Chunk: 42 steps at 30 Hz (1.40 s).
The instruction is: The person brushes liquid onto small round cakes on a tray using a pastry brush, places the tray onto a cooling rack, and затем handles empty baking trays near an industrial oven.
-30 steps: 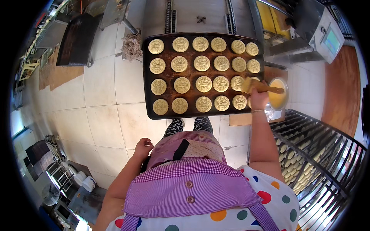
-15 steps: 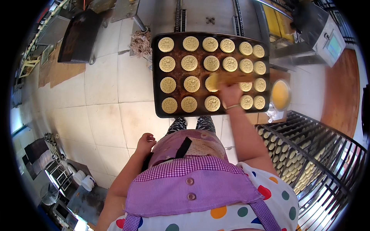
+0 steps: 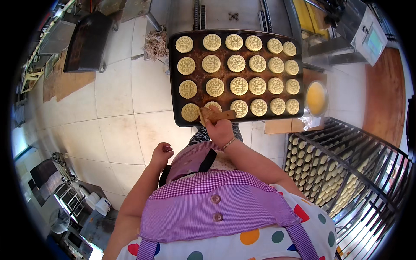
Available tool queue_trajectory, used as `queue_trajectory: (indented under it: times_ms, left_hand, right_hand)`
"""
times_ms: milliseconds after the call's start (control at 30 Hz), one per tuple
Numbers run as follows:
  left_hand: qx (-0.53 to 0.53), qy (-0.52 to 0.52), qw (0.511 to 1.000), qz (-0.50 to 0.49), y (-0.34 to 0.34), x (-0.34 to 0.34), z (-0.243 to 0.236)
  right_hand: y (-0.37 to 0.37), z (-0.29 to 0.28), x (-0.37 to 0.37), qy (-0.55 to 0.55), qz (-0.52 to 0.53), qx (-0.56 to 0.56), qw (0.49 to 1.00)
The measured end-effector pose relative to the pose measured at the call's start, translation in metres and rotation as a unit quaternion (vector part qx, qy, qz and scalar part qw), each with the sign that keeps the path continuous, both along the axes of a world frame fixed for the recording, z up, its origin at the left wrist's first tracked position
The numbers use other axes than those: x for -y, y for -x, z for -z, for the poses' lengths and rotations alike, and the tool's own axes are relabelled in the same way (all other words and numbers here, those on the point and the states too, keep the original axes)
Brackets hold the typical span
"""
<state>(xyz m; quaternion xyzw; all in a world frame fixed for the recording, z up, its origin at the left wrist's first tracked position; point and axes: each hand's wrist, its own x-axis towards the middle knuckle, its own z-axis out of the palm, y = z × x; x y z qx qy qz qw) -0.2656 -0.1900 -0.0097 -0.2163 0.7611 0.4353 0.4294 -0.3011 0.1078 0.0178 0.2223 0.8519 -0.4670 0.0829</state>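
Observation:
My right hand point(image 3: 219, 131) is closed round a pastry brush point(image 3: 223, 115) with a flat wooden handle. Its bristle end meets the right edge of the nearest left round cake point(image 3: 189, 112) and partly covers the cake beside it. These pale yellow stamped cakes lie in rows on a large dark baking tray point(image 3: 201, 96). Low on the left, beside the apron, hangs my left hand point(image 3: 161, 154), empty, its fingers loosely curled and a little apart.
Right of the tray stands a metal bowl point(image 3: 316, 99) of yellow liquid on cardboard. A black rack point(image 3: 346, 147) with many pale cakes is at the lower right. A machine with a screen point(image 3: 373, 45) stands at the upper right, a dark bin point(image 3: 89, 41) at the upper left.
My right hand has carried the brush left and nearer to me, from the tray's middle to its near-left corner. My left hand has risen slightly.

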Motion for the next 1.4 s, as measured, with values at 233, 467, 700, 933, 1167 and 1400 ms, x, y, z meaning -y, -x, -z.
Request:
queue_trajectory:
  times_ms: [233, 467, 700, 933, 1167, 1400]
  left_hand:
    - [0.018, -0.001, 1.000, 0.003, 0.000, -0.001, 0.007]
    - [0.023, 0.024, 0.998, 0.046, 0.010, -0.015, 0.013]
    - [0.012, 0.030, 0.998, 0.049, 0.006, -0.045, 0.012]
    - [0.044, 0.041, 0.998, 0.034, -0.020, -0.078, 0.018]
    - [0.048, 0.015, 0.999, 0.005, -0.020, -0.150, 0.008]
    - [0.062, 0.046, 0.997, -0.017, -0.052, -0.173, 0.021]
  right_hand:
    - [-0.045, 0.020, -0.197, -0.179, 0.198, -0.079, 0.960]
    - [-0.045, 0.011, -0.148, -0.132, 0.122, 0.024, 0.983]
    - [-0.057, 0.009, -0.232, -0.072, 0.214, -0.042, 0.973]
    - [-0.079, -0.007, -0.327, -0.202, 0.191, -0.010, 0.960]
    - [-0.062, -0.016, -0.351, -0.057, 0.180, -0.041, 0.981]
    - [-0.029, -0.008, -0.320, 0.018, -0.159, -0.103, 0.982]
